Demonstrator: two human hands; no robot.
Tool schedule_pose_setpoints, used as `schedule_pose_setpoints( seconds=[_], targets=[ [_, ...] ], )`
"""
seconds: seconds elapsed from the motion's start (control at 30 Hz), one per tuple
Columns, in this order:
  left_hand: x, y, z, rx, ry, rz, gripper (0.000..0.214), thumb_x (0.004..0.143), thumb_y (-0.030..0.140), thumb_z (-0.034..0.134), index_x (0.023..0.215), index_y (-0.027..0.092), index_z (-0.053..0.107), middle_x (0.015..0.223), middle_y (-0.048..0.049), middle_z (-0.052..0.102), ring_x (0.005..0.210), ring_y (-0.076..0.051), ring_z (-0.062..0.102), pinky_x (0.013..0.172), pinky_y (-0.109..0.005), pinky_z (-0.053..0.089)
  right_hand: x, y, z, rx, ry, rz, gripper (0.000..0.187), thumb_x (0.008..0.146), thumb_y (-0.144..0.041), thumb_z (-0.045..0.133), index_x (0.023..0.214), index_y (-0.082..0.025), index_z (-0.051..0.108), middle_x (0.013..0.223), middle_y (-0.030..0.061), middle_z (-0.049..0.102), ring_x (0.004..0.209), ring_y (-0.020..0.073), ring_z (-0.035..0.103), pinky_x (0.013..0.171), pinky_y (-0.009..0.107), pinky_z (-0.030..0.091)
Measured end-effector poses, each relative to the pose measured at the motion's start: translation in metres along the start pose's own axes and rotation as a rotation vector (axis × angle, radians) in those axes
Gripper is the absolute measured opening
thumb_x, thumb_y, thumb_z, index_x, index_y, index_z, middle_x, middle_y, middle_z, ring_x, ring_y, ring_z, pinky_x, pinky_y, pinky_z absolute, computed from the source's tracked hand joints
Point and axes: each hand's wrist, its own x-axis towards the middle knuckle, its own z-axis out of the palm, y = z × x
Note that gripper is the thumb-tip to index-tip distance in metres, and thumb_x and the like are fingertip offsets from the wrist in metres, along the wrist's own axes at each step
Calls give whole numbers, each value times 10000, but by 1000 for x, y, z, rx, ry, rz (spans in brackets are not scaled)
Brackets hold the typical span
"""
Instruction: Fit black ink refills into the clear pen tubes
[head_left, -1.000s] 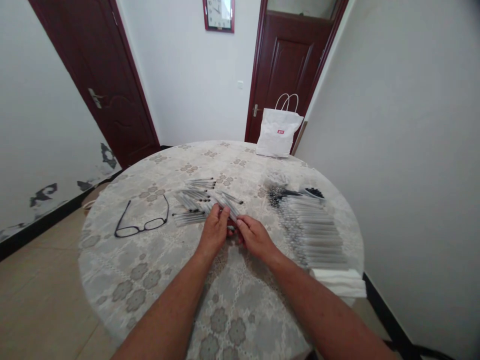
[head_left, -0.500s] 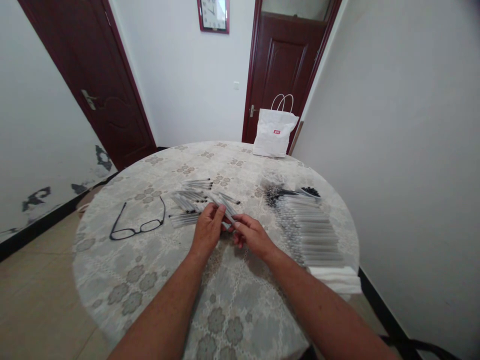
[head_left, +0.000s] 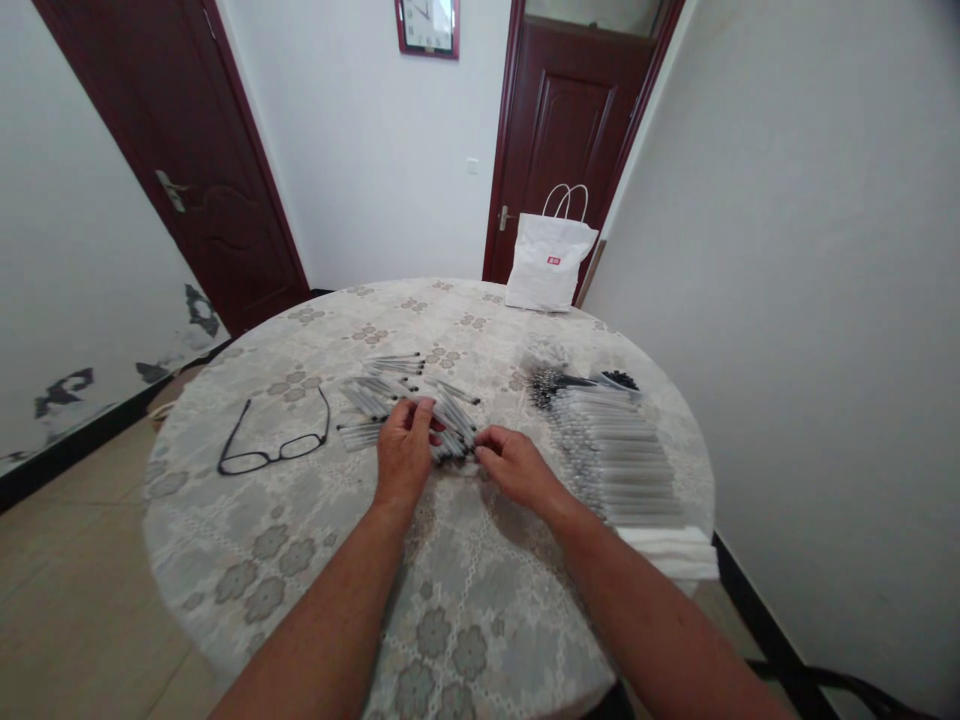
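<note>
Thin translucent pen barrels with black tips lie in loose groups left of centre on the table. My left hand [head_left: 405,448] is closed round the left side of a bundle of these pen barrels [head_left: 454,415], thumb on top; some of its fingers are hidden. The bundle slants, its black ends towards me. At its right end, my right hand [head_left: 517,465] has thumb and fingertips pinched together by the black tips; what they hold, if anything, is too small to make out. More pen barrels [head_left: 365,402] lie just beyond and left of my left hand.
Black-framed glasses [head_left: 277,455] lie at the left. On the right is a long stack of clear tubes [head_left: 634,460] on white material [head_left: 667,552], with small black parts [head_left: 619,380] and dark pieces [head_left: 551,388] behind. A white paper bag [head_left: 551,262] stands at the far edge.
The pen barrels that were up between both hands now rest lower, with their black ends showing. My left hand has shifted slightly left, and my right hand slightly right, widening the gap.
</note>
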Motion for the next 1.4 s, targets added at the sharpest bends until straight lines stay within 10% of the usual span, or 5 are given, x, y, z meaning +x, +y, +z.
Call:
schedule_pose_setpoints(
  seconds=[0.37, 0.6, 0.87, 1.2, 1.4],
  targets=[
    [5, -10, 0, -217, -41, -119, 459, 841, 491, 649, 1161, 164, 683, 844, -27, 655, 687, -155, 623, 549, -244, 531, 14, 5, -169, -1061, 187, 262, 289, 965, -262, 500, 1050, -206, 771, 1082, 147, 718, 1009, 257, 676, 872, 328, 477],
    [2, -6, 3, -258, -177, -175, 532, 825, 446, 659, 1270, 165, 581, 836, -33, 683, 676, -171, 648, 572, -270, 544, 46, 46, -205, -1196, 139, 487, 312, 944, -172, 504, 1113, -168, 766, 1174, 197, 708, 1080, 295, 685, 887, 368, 515],
    [-4, -4, 6, -268, -350, -264, 469, 789, 408, 685, 1184, 162, 627, 883, -65, 716, 761, -200, 682, 648, -296, 550, 30, 31, -184, -1135, 276, 407, 329, 987, -216, 455, 1177, -172, 720, 1175, 179, 694, 1075, 266, 677, 920, 353, 493],
    [-15, 0, 7, -256, -620, -309, 227, 828, 383, 555, 881, 180, 641, 620, 47, 445, 460, -97, 367, 418, -211, 263, 10, -27, -30, 16, 138, -124, 396, 957, -391, 544, 1297, -206, 629, 851, 10, 697, 735, 153, 636, 712, 263, 485],
    [-20, 10, 4, -16, -779, -180, 454, 909, 589, 500, 792, 182, 665, 560, 49, 383, 473, -111, 321, 443, -228, 237, 3, -17, -18, 276, 98, -47, 216, 946, -404, 551, 973, -206, 634, 673, -41, 615, 583, 121, 551, 582, 231, 432]
  ],
)
